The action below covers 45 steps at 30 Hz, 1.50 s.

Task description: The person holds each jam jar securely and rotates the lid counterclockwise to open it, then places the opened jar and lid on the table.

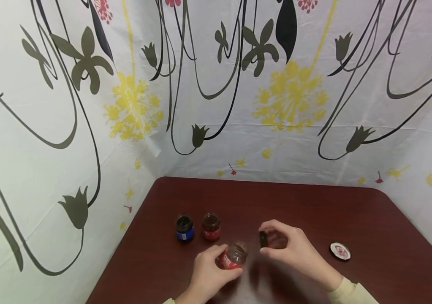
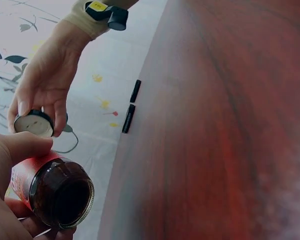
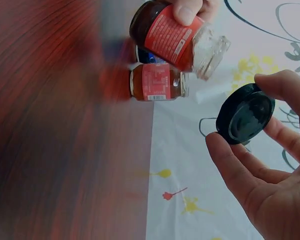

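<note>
My left hand [image 1: 210, 272] grips a glass jar [image 1: 235, 255] with a red label, tilted with its uncovered mouth toward the right. Dark contents show inside it in the left wrist view. To the right of the jar, my right hand [image 1: 293, 247] pinches a round black lid [image 1: 263, 239] by its edge, held on its side and apart from the jar. The right wrist view shows one face of the lid [image 3: 245, 114] between thumb and fingers. Behind the left hand stand a blue-labelled jar [image 1: 184, 228] and a second red-labelled jar [image 1: 211, 227], both without lids.
A lid [image 1: 340, 251] with a white, pink-patterned top lies on the dark red-brown table [image 1: 295, 198] to the right of the right hand. Two black stick-like objects [image 2: 132, 105] appear near the table edge in the left wrist view. Flower-printed cloth [image 1: 216, 105] surrounds the table.
</note>
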{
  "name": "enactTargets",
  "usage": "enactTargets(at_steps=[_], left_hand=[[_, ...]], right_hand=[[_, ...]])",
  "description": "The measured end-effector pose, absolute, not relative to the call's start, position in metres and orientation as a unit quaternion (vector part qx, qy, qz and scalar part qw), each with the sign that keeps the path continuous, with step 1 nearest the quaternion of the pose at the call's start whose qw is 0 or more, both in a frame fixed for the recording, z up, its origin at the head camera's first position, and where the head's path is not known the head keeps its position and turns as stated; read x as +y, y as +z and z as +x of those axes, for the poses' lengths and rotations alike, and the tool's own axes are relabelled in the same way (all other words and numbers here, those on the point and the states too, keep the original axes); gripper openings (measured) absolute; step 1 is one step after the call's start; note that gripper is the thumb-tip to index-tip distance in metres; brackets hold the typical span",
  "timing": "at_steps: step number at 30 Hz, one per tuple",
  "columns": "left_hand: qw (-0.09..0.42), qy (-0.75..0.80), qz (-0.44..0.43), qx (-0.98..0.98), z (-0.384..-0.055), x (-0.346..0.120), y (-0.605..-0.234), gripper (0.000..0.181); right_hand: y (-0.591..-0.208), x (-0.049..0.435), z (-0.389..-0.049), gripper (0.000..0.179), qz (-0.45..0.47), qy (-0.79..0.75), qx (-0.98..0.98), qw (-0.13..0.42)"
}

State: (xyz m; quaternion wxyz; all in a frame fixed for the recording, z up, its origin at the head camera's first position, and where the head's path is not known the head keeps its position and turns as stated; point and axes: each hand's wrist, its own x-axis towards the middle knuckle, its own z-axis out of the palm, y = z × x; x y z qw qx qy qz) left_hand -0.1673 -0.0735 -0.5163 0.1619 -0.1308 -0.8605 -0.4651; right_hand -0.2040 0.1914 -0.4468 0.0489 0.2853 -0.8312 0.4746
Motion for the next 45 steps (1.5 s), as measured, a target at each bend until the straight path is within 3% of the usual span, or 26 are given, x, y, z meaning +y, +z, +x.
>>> enactTargets(at_steps=[12,25,36,45], left_hand=[[0.142,-0.492,-0.064,-0.856,-0.167,-0.090,-0.520,0.066],[0.144,-0.506,-0.025,-0.850,-0.166,-0.105,-0.522,0.056],[0.131,-0.477,0.035,-0.869,-0.165,-0.127,-0.521,0.060],[0.133,-0.469,0.062,-0.871,-0.172,-0.142,-0.522,0.059]], right_hand=[[-0.442,0.191,-0.197,0.042,0.265,0.483,-0.832,0.063],[-0.476,0.220,-0.212,0.045,0.194,0.438,-0.874,0.081],[-0.494,0.247,-0.217,0.043,0.143,0.326,-0.925,0.131],[-0.497,0.268,-0.220,0.042,0.133,0.288,-0.938,0.142]])
